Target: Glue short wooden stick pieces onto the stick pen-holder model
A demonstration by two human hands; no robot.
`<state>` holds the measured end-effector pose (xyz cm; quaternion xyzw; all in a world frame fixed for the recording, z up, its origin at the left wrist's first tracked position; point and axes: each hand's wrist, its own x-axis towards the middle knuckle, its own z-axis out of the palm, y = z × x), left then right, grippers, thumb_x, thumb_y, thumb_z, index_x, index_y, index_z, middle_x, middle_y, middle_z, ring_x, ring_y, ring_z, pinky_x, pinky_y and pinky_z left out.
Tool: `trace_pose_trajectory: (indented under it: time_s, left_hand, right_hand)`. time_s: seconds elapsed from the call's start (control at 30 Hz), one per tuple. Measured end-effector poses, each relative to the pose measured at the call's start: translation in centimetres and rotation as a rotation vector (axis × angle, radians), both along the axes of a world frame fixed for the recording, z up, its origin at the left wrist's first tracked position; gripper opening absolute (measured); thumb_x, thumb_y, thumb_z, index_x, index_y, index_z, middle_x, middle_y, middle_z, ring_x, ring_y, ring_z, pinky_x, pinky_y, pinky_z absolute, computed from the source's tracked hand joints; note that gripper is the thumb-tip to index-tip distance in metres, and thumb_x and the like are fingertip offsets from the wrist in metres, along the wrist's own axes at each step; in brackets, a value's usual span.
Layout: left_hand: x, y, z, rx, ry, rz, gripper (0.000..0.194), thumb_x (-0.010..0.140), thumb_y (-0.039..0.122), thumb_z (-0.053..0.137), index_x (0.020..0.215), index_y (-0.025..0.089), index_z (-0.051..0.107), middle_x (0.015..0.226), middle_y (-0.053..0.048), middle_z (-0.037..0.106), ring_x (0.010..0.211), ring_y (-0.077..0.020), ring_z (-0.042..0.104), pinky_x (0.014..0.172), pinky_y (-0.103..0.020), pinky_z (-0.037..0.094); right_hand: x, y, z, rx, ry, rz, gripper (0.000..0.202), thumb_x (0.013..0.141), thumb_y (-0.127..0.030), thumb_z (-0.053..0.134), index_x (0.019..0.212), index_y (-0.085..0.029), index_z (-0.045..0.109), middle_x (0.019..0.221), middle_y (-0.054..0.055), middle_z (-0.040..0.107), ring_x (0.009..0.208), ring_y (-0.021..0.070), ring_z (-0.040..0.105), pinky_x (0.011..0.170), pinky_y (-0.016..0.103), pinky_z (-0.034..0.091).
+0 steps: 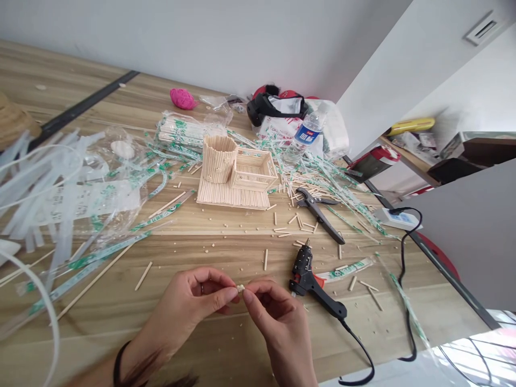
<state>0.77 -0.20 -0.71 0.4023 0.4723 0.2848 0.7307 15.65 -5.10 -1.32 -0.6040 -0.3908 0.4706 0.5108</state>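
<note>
Pinching small cream-coloured lump with left hand and right hand | hovering over light wood-grain desk | hovering beside black pistol-shaped glue gun

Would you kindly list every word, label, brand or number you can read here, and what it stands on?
No text can be quoted with certainty.
Bottle: white characters on a blue label, too blurred.
Clear wrapper strips: green print, too small.
White bag: red print, partly hidden and blurred.
</note>
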Motion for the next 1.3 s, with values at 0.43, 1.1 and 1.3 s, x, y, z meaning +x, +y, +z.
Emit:
trace_pose_trajectory:
  time_s: [0.43,1.1,1.3]
  left_hand:
    - [-0.02,0.0,0.26,0.061,0.018,-0.025,0.011,0.074,0.03,0.069,0.076,0.02,0.072,0.076,0.0,0.073,0.073,-0.0153,0.063,0.065,-0.022,0.05]
    - [-0.05,-0.1,-0.09,0.048,-0.034,-0.027,0.015,0.072,0.033,0.072,0.078,0.019,0.073,0.079,-0.002,0.073,0.078,-0.0171,0.064,0.069,-0.024,0.052]
    - [0.05,0.03,0.46,0.028,-0.028,-0.016,0.018,0.072,0.034,0.071,0.077,0.017,0.072,0.075,-0.003,0.071,0.075,-0.0178,0.063,0.066,-0.026,0.053]
  right_hand:
    - [0.34,-0.05,0.26,0.01,-0.1,0.075,0.016,0.078,-0.033,0.065,0.073,-0.018,0.068,0.07,0.004,0.066,0.066,0.0173,0.057,0.061,0.028,0.045]
    - [-0.12,-0.14,0.35,0.077,-0.275,0.055,0.014,0.08,-0.029,0.063,0.073,-0.018,0.069,0.069,0.004,0.064,0.062,0.016,0.053,0.057,0.027,0.043]
    - [0.58,-0.44,0.43,0.17,-0.324,0.054,0.011,0.081,-0.027,0.064,0.082,-0.022,0.073,0.075,0.004,0.068,0.064,0.0169,0.058,0.057,0.027,0.046]
